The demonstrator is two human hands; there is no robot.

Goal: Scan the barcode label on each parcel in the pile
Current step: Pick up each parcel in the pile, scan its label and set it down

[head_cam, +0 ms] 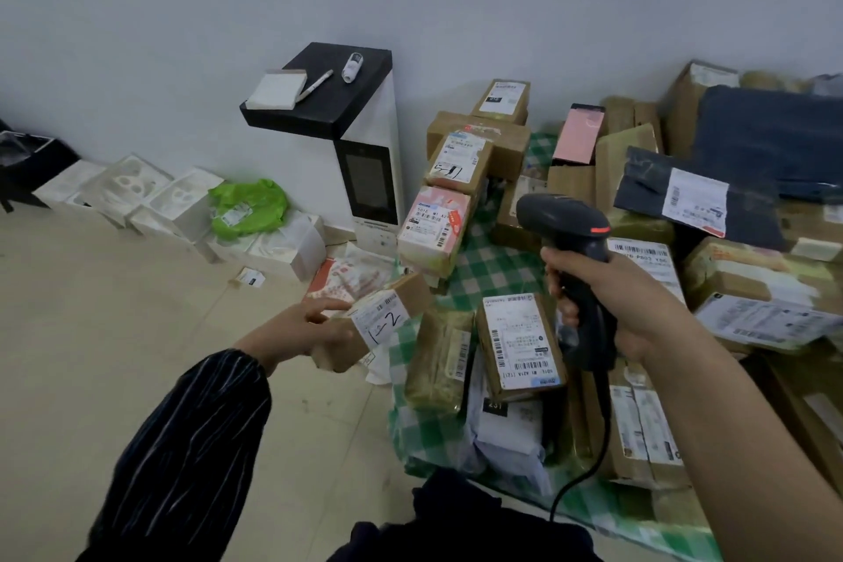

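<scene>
Two hands in head view. Left hand [314, 329] grips a small brown parcel [413, 291], its label [381, 319] marked "1-2" facing up, held just off the left edge of the green checked cloth [490, 272]. Right hand [609, 306] is wrapped round the handle of the black scanner [561, 219], above the cloth's middle. The parcel pile [520, 342] lies on the cloth.

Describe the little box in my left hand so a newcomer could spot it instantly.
Find the green checked cloth heaped with parcels. Just off its left edge, above the bare floor, the left hand holds a small brown cardboard box. Unlike the parcels lying in the pile, it is held up, and its white label carries a handwritten 1-2.
</scene>
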